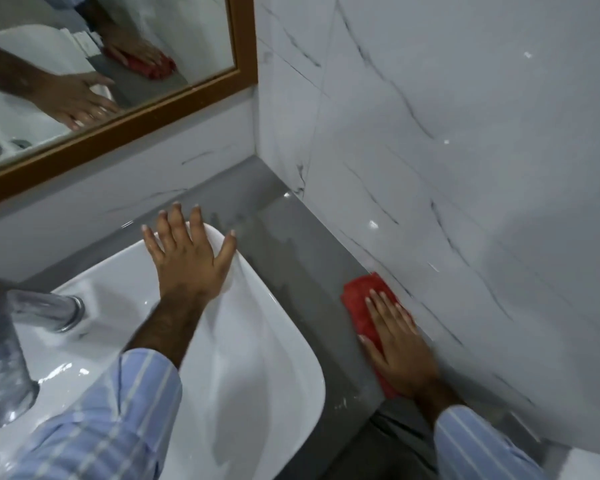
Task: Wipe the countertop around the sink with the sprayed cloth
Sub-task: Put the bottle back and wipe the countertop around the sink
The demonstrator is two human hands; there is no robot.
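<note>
head view: the right hand (394, 336) lies flat, fingers spread, pressing the red cloth (362, 308) onto the grey desk (291, 271) strip between the sink (257, 341) and the marble wall (465, 168), the cloth touching the wall's foot. the left hand (191, 252) is open, palm down, braced on the sink's far rim and holding nothing. streaky wet sheen shows on the desk toward the back corner, so that stretch looks already wiped; judging from this, the near end by the sleeve and the strip behind the sink, under the mirror (118, 81), are left. the sink bowl looks empty of objects; the tap (45, 313) stands at its left.
</note>
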